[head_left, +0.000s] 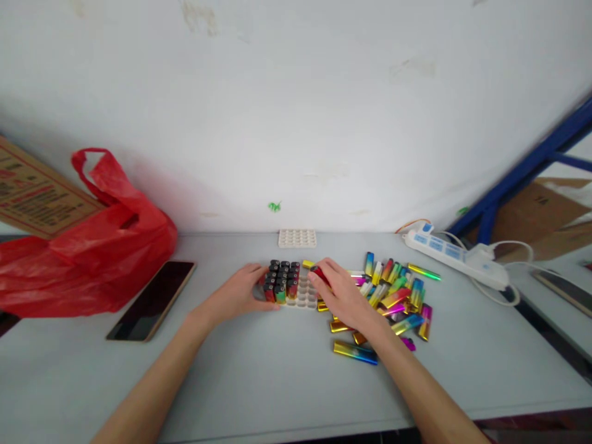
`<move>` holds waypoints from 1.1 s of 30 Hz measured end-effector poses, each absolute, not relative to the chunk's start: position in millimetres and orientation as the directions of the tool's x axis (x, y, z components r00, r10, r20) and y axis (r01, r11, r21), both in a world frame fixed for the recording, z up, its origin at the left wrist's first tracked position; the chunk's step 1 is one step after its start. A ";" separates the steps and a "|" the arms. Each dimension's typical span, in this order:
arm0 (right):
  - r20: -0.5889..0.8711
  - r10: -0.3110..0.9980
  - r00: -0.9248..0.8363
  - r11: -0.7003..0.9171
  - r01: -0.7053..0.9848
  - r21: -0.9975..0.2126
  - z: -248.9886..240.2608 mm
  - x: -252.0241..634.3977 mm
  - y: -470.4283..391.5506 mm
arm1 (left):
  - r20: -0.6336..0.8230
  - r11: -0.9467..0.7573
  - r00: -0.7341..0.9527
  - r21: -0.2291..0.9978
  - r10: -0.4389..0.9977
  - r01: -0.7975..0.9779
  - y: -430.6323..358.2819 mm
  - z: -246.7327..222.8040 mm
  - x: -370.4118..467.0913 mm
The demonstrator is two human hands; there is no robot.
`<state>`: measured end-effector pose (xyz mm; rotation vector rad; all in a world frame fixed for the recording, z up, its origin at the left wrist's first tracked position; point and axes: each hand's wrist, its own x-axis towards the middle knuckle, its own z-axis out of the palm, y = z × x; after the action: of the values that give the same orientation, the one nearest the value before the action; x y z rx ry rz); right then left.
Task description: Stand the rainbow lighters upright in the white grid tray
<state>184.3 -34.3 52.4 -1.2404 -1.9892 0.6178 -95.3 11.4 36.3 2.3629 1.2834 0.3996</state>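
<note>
A white tray (305, 301) with rows of round-edged pockets lies on the table. Black-topped lighters (281, 280) with shiny red, green and gold bodies stand upright in its left part, while the pockets on its right show bare. My left hand (247, 287) grips the left end of the tray, thumb at the front edge and fingers behind. Between the thumb and fingers of my right hand (340, 293) is a red lighter (320, 274), held tilted over the tray's right side; its lower part is hidden.
Shiny multicoloured lighters (395, 299) lie in a loose heap on the right. A second white tray (297, 238) rests by the wall. A phone (152, 302), red plastic bag (124, 246) and cardboard box (41, 191) are left. A white power strip (456, 259) with cables is right.
</note>
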 end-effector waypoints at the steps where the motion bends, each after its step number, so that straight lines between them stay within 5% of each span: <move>1: 0.330 0.891 -0.313 0.455 0.591 -0.667 52.6 184.5 -35.6 | 0.053 -0.487 0.533 0.492 0.844 0.722 11.0 36.4 -95.2; 5: 0.277 0.900 -0.337 0.436 0.697 -0.569 53.0 184.4 -37.9 | 0.047 -0.480 0.526 0.485 0.849 0.731 10.2 37.5 -94.7; 12: 0.189 0.863 -0.469 0.466 0.593 -0.656 44.8 182.8 -35.7 | 0.039 -0.467 0.522 0.506 0.852 0.725 10.4 37.9 -94.1; 20: 0.111 0.877 -0.467 0.480 0.846 -0.231 47.2 152.0 -44.4 | 0.062 -0.482 0.527 0.507 0.848 0.715 11.0 32.6 -96.7; 25: 0.130 0.839 -0.528 0.541 0.785 -0.301 52.5 164.3 -41.2 | 0.044 -0.455 0.503 0.500 0.863 0.737 13.8 29.4 -97.8; 33: 0.383 0.916 0.116 0.028 0.936 -0.350 44.8 279.2 -3.5 | 0.012 -0.443 0.503 0.492 0.864 0.750 14.9 33.3 -96.1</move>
<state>279.2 -3.5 44.8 -1.8789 -1.7926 -0.0499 -96.1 14.9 33.3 2.3233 1.3318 0.3652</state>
